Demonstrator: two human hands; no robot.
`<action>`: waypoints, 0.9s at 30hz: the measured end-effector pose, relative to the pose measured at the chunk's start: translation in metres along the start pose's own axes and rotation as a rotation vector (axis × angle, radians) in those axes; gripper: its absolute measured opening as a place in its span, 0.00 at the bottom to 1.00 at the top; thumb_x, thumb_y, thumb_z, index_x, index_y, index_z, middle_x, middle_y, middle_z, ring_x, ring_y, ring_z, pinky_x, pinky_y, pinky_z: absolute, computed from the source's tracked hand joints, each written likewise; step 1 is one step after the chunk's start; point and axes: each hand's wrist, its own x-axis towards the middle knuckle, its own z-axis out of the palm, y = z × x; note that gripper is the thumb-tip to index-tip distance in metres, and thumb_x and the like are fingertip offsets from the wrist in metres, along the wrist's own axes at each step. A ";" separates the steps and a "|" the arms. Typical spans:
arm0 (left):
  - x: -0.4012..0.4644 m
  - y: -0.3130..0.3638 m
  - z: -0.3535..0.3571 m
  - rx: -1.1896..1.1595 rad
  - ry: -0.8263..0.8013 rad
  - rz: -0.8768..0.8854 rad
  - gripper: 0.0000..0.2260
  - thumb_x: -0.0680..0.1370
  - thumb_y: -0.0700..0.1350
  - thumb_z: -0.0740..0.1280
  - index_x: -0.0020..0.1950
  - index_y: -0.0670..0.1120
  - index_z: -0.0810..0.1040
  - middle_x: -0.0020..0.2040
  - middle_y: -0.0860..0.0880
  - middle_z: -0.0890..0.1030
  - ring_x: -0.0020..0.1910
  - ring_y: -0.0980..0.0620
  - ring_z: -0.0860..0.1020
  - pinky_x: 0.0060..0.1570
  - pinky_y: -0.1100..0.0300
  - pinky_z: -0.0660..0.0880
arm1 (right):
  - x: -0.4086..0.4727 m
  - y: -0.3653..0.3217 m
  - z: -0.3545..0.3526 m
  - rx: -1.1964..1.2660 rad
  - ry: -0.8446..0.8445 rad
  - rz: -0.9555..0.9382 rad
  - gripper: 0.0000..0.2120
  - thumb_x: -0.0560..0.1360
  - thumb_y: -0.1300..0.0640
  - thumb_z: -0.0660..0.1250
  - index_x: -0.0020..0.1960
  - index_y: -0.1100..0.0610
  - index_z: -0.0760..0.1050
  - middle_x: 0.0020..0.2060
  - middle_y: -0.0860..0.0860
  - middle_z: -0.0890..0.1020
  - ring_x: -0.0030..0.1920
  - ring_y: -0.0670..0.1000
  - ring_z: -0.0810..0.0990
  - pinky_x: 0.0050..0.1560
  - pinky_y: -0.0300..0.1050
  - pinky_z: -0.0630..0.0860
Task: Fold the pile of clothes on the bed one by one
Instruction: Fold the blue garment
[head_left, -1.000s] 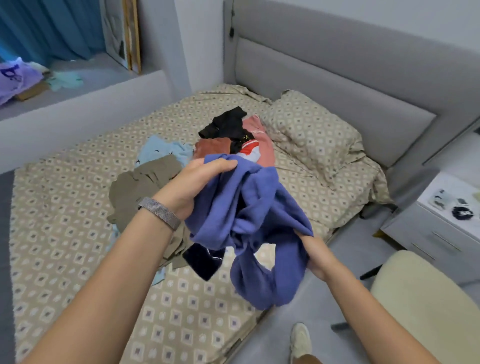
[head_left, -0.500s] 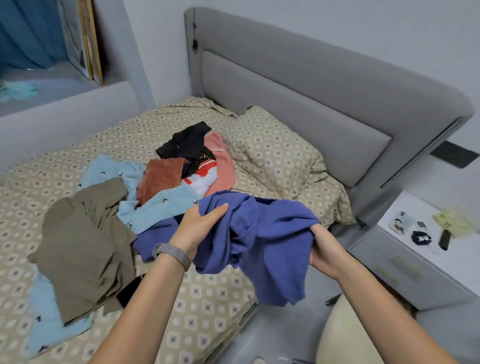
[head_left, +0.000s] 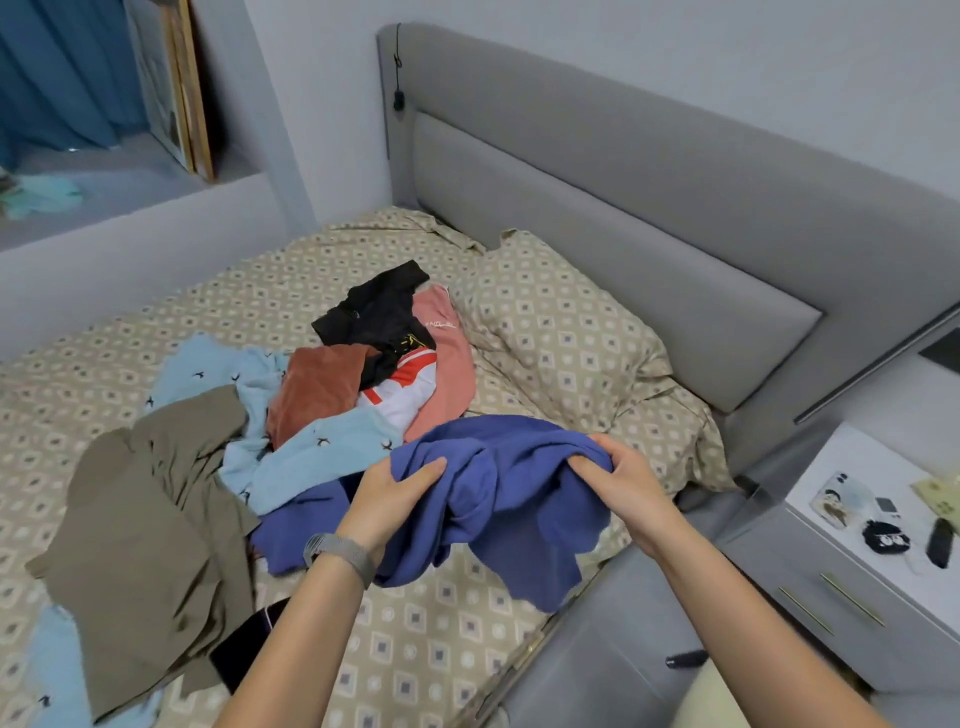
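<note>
Two hands hold one garment between them: our left hand (head_left: 387, 499) grips the near-left part of the blue garment (head_left: 498, 499), fingers curled into the cloth with the thumb lying along its top edge; our right hand (head_left: 621, 480) grips the right part, fingers curled and dug into a bunch of fabric. The garment hangs low over the near edge of the bed (head_left: 426, 639), part of it resting on the sheet and one flap trailing past the edge toward the floor; its long axis runs roughly left to right between our hands, though it is too crumpled for us to tell collar from hem. We judge the coming move to be spreading it flat; the open stretch of sheet lies just below and toward us, equally close to both hands. The cloth looks soft, knitted, matte and heavy enough to drape in thick folds. The rest of the pile (head_left: 332, 405) sits just beyond our fingers, touching the blue cloth on its left: a pale blue piece with small dark motifs, a rust one, a black one, a pink one and a white-and-red one; an olive garment (head_left: 150, 530) with a smoother weave sprawls to the left. A patterned pillow (head_left: 561, 338) leans by the grey padded headboard (head_left: 649, 208).
</note>
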 end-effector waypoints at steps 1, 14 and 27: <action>0.008 0.004 0.003 0.002 0.004 0.002 0.10 0.77 0.47 0.70 0.55 0.45 0.80 0.48 0.49 0.84 0.47 0.53 0.82 0.39 0.64 0.76 | 0.009 -0.003 -0.001 0.026 0.008 0.018 0.05 0.77 0.61 0.67 0.49 0.52 0.81 0.45 0.50 0.85 0.46 0.48 0.82 0.49 0.44 0.79; 0.091 0.032 0.029 -0.032 0.160 -0.072 0.10 0.76 0.47 0.71 0.55 0.46 0.81 0.50 0.48 0.84 0.50 0.49 0.81 0.46 0.57 0.77 | 0.127 -0.023 -0.026 0.011 -0.254 0.148 0.14 0.73 0.51 0.73 0.42 0.63 0.80 0.37 0.58 0.83 0.38 0.53 0.81 0.39 0.45 0.77; 0.156 0.051 0.158 -0.228 0.413 -0.194 0.08 0.76 0.46 0.71 0.54 0.45 0.81 0.49 0.46 0.84 0.50 0.46 0.82 0.49 0.52 0.79 | 0.267 -0.033 -0.109 -0.120 -0.501 0.274 0.13 0.72 0.51 0.74 0.42 0.61 0.82 0.40 0.57 0.86 0.39 0.52 0.85 0.37 0.43 0.78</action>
